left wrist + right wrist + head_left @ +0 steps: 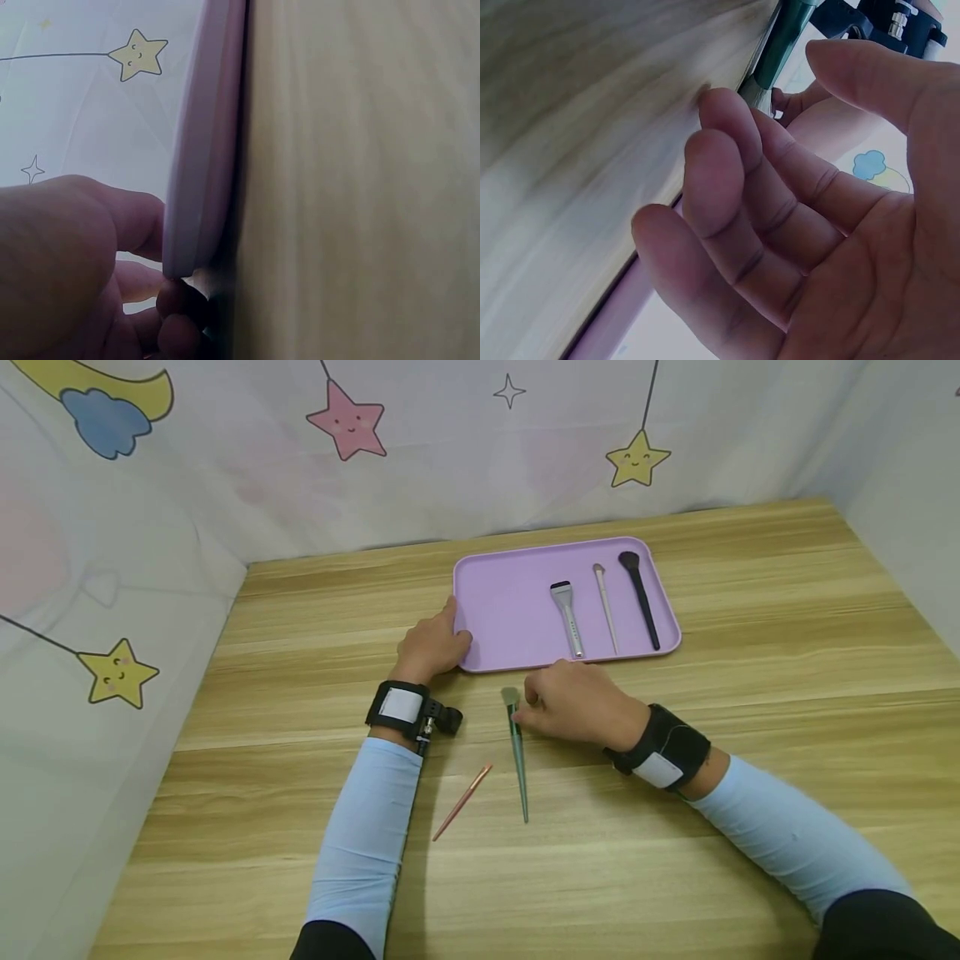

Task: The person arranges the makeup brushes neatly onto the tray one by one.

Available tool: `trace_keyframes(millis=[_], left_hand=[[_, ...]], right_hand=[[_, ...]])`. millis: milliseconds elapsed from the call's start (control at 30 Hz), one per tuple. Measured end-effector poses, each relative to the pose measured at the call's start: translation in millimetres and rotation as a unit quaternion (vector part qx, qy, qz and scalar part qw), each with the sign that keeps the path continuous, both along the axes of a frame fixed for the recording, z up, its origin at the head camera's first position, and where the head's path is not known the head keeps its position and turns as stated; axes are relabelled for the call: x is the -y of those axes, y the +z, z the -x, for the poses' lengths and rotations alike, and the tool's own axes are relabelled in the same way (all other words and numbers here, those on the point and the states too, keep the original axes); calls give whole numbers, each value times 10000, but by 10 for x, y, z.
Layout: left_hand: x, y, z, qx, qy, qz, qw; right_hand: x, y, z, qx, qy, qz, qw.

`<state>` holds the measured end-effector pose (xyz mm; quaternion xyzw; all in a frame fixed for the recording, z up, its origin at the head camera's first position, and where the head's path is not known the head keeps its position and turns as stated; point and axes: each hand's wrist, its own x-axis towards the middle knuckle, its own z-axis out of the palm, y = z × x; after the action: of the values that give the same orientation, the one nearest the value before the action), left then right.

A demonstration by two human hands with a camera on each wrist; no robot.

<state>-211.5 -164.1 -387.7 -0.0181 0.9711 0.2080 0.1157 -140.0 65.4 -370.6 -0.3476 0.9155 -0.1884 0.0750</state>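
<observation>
At the left end of a purple tray (517,610), my left hand (431,647) grips the near corner, its thumb over the rim. The left wrist view shows the tray's side wall (199,165) between thumb and fingers. My right hand (573,703) is beside a green makeup brush (518,752) lying on the table, thumb tip right at its upper part. In the right wrist view, the fingers (712,180) are loosely bent and the thumb stands apart, with the green brush beyond them. A small rose-coloured brush (462,803) lies to the left of the green one.
Three brushes lie on the tray's right half: a silver flat brush (567,618), a slim white brush (606,608) and a black brush (640,600). Beneath everything is a wooden table (315,827). A printed white curtain (450,485) hangs along its back edge.
</observation>
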Motion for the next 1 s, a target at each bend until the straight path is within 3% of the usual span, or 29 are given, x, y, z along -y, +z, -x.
trace_keyframes(millis=[300,1000], left_hand=[[-10,12,0,5,7,16,10000],[-20,33,-16,-8,-5,-14,10000]], right_hand=[[17,-33,-30,-10,211,17,9998],[45,-45,-60,-158,245,-337,9990]])
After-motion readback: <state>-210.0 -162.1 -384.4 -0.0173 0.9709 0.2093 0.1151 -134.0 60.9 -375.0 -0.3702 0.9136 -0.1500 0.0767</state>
